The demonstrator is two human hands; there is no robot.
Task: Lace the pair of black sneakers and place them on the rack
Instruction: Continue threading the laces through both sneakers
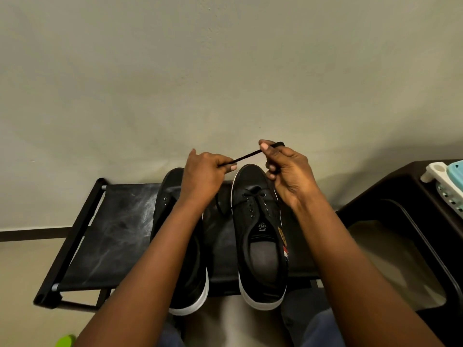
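Observation:
Two black sneakers with white soles stand side by side on the black rack (117,234), toes toward the wall. The right sneaker (260,236) has a black lace through its front eyelets; the other eyelets show bare. My left forearm partly covers the left sneaker (190,266). A stretch of black lace (246,155) runs taut between my hands above the toes. My left hand (204,175) pinches one end of that stretch, and my right hand (285,169) pinches the other between thumb and forefinger, with the tip poking out behind.
A dark plastic stool or table (400,221) stands at the right, with a white and teal item (446,181) on top. The plain wall rises just behind the rack. A green object (65,340) lies on the floor at bottom left. My knees are below the rack.

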